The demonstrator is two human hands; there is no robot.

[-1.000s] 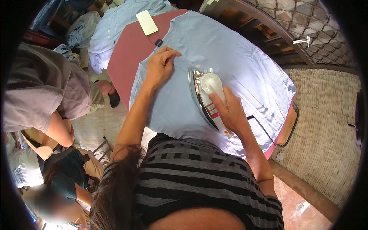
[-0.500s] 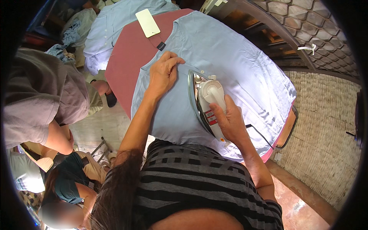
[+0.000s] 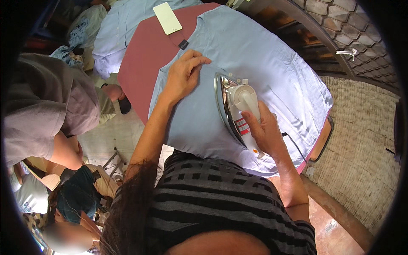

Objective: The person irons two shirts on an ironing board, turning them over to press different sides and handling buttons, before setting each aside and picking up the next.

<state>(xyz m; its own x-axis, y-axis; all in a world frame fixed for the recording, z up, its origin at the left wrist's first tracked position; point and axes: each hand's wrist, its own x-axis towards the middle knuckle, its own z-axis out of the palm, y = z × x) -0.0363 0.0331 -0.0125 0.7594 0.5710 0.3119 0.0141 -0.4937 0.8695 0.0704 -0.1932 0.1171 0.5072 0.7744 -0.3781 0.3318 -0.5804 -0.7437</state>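
A light blue shirt lies spread over a red-covered ironing board. My right hand is wrapped round the handle of a white steam iron. The iron's shiny soleplate edge rests on the cloth, close to the small buttons of the front placket. Left of it, my left hand is on the shirt near the neckline, fingers curled and pinching the fabric. Above that hand are a dark neck label and a pale blank hang tag on a string.
From the iron a black cord runs over the board's right edge. Another blue shirt lies beyond the board at the far left. A standing person and a seated person are at the left. A metal lattice gate stands at the right.
The iron and my right hand have slid a little to the right over the shirt. My left hand stays at about the same spot on the cloth. The view has shifted slightly.
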